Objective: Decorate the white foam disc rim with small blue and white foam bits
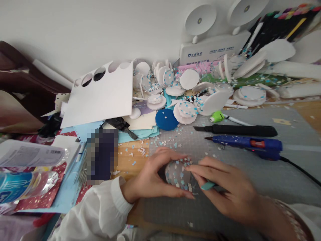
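Note:
My left hand (pixel 152 177) curls round a small white foam disc (pixel 177 174) speckled with blue and white confetti, thumb and fingers gripping its edges on the grey cutting mat (pixel 250 174). My right hand (pixel 225 190) touches the disc's right side with its fingertips. It also grips a teal tool (pixel 208 185) whose tip pokes out under the fingers.
A blue glue gun (pixel 250 144) and a black utility knife (pixel 238 130) lie on the mat beyond the hands. Behind them are piles of white foam discs (pixel 185 112), a blue lid (pixel 167 119), a punched white board (pixel 100 97) and papers at left.

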Tool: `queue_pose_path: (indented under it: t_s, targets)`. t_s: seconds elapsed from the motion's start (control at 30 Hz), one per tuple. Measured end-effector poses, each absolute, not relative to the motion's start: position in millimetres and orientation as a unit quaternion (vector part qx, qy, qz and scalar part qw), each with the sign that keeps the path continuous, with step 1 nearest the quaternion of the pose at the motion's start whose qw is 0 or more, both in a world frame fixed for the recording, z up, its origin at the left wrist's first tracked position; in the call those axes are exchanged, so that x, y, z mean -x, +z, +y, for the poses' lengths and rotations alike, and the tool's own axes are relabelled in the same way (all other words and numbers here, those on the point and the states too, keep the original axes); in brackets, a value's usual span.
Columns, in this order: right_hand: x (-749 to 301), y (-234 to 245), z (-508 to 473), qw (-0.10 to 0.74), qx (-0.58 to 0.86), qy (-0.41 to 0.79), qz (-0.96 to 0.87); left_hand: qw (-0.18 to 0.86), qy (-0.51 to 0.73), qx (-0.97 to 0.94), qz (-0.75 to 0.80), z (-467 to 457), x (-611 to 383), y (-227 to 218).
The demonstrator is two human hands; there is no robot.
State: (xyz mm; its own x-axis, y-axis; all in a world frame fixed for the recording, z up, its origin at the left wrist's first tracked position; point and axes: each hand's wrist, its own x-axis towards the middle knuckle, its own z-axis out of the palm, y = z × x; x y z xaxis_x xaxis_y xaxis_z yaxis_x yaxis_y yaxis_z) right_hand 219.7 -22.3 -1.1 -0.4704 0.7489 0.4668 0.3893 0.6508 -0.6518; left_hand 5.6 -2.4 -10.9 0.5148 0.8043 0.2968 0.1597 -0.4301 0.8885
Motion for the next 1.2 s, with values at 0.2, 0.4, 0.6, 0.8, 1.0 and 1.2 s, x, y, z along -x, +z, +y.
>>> queue_pose_path:
  t_s: [0.2,0.4,0.6,0.8,1.0,1.2]
  targets:
    - [-223.2,-3.8,-24.2,0.356,0.342,0.180,-0.851,0.429,0.377,-0.753,0.326,-2.6,-5.9,-11.1]
    - [-223.4,-2.6,-23.3,0.366,0.324,0.152,-0.859,0.427,0.375,-0.763,0.307,-1.3,-6.8,-8.9]
    - [-221.0,0.7,-20.1,0.374,0.307,0.159,-0.861,0.444,0.372,-0.752,0.315,-1.5,-5.9,-10.2]
    - [-222.1,-0.2,-20.8,0.379,0.307,0.154,-0.860,0.528,0.372,-0.683,0.341,-4.4,-5.6,-10.1]
    - [-221.8,-1.4,-22.8,0.359,0.319,0.239,-0.844,0.637,0.345,-0.619,0.303,-3.4,-8.1,-5.7]
    - [-220.4,-4.4,-24.5,0.359,0.299,0.262,-0.844,0.679,0.329,-0.592,0.284,-4.5,-8.3,-5.1]
